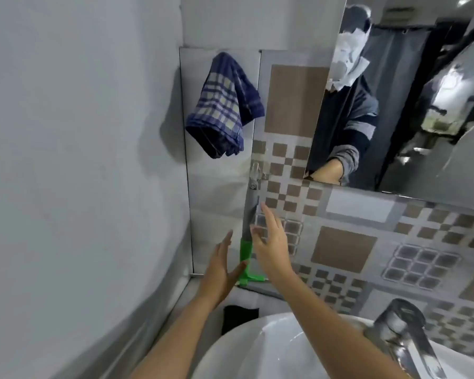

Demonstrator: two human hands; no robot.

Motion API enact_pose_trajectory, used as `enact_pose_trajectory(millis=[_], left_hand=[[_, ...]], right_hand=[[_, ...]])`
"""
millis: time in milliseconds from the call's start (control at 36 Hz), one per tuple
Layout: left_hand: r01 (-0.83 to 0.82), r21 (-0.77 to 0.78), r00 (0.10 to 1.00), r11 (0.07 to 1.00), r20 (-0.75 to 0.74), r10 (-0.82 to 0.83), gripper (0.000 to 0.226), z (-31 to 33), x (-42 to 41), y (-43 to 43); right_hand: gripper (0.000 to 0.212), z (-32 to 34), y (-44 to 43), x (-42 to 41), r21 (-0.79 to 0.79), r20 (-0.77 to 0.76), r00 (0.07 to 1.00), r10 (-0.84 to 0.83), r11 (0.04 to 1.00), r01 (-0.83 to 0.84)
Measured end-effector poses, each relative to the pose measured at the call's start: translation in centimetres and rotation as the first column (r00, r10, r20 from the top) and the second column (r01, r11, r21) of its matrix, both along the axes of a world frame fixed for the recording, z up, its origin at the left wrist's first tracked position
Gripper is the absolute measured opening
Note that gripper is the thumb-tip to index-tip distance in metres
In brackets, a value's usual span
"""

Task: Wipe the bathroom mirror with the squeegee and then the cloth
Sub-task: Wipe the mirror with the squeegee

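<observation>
Squeegee (247, 242) hangs upright against the wall corner, directly between our two hands: grey shaft above, green handle section below, green crosspiece at the bottom end. Its top reaches up to a metal wall fitting (255, 173) above our fingertips.

Left hand (221, 266): fingers spread wide, palm turned toward the green handle, thumb near the crosspiece. Holds nothing. We cannot tell whether the thumb touches the green part.

Right hand (271, 246): fingers loosely extended and apart, just to the right of the shaft, holding nothing. Fingertips lie close to the grey shaft; contact cannot be judged because of motion blur.

Cloth (226, 105), blue with pale checks, hangs on the wall well above and slightly left of both hands, bunched and drooping.

Mirror (394, 99) sits up and to the right of the right hand, its lower edge above the patterned tiles (345, 250). It reflects a person's sleeve and hand.

Below our forearms: white sink basin (257, 351). Chrome faucet (402, 332) stands to the right of the right forearm.
</observation>
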State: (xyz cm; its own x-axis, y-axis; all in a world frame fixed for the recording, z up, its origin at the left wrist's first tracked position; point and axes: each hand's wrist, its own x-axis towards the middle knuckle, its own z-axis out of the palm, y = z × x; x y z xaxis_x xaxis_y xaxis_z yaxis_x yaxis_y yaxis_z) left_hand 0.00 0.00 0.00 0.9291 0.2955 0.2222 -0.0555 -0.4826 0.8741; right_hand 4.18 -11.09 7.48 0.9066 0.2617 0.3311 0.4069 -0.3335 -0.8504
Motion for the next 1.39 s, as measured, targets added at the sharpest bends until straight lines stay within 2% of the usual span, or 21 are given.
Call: enact_pose_trajectory(millis=[83, 194, 528, 694, 889, 1028, 1111, 1194, 1306, 1389], left_hand=[[0.081, -0.097, 0.992, 0.992, -0.086, -0.089, 0.069, -0.7, 1.1, 0.1], [0.130, -0.178, 0.983, 0.975, -0.101, -0.150, 0.058, -1.7, 2.0, 0.0], [0.145, -0.142, 0.986, 0.979, -0.065, -0.156, 0.052, -1.3, 0.5, -0.4], [0.179, -0.136, 0.984, 0.974, 0.046, -0.174, 0.048, 2.0, -1.4, -0.9], [0.228, 0.100, 0.952, 0.969, 0.188, -0.243, 0.058, 7.5, -3.2, -3.1], [0.254, 0.333, 0.929, 0.908, 0.178, -0.325, 0.067, 11.7, -3.5, -4.7], [0.319, 0.414, 0.905, 0.852, 0.135, -0.405, 0.070, 14.7, -3.9, -6.0], [0.352, 0.489, 0.881, 0.798, 0.115, -0.460, 0.058, 17.1, -4.3, -7.2], [0.328, 0.465, 0.860, 0.823, 0.214, -0.464, 0.043, 19.5, -4.4, -9.5], [0.307, 0.528, 0.838, 0.792, 0.244, -0.488, 0.038, 21.1, -4.4, -11.7]], right_hand=[[0.057, -0.5, 1.2, 0.6, 0.081, -0.013, 1.000, -0.005, 0.997, 0.006], [0.060, -1.7, 2.1, 1.1, 0.179, -0.052, 0.998, -0.029, 0.983, 0.038], [0.056, -0.8, 1.3, 0.2, 0.236, -0.027, 1.000, -0.004, 0.972, 0.010], [0.056, 1.9, -0.9, -1.3, 0.346, 0.028, 1.000, -0.002, 0.938, -0.008], [0.066, 7.3, -6.5, -3.1, 0.503, 0.143, 0.990, 0.015, 0.860, -0.086], [0.077, 11.5, -12.3, -4.4, 0.573, 0.209, 0.977, -0.046, 0.815, -0.084], [0.070, 13.1, -16.0, -5.2, 0.567, 0.209, 0.976, -0.067, 0.821, -0.065], [0.057, 14.0, -19.7, -5.9, 0.516, 0.199, 0.970, -0.137, 0.856, 0.015], [0.044, 14.6, -24.4, -7.3, 0.357, 0.234, 0.939, -0.252, 0.921, 0.158], [0.032, 15.2, -27.7, -8.4, 0.190, 0.267, 0.921, -0.283, 0.953, 0.237]])
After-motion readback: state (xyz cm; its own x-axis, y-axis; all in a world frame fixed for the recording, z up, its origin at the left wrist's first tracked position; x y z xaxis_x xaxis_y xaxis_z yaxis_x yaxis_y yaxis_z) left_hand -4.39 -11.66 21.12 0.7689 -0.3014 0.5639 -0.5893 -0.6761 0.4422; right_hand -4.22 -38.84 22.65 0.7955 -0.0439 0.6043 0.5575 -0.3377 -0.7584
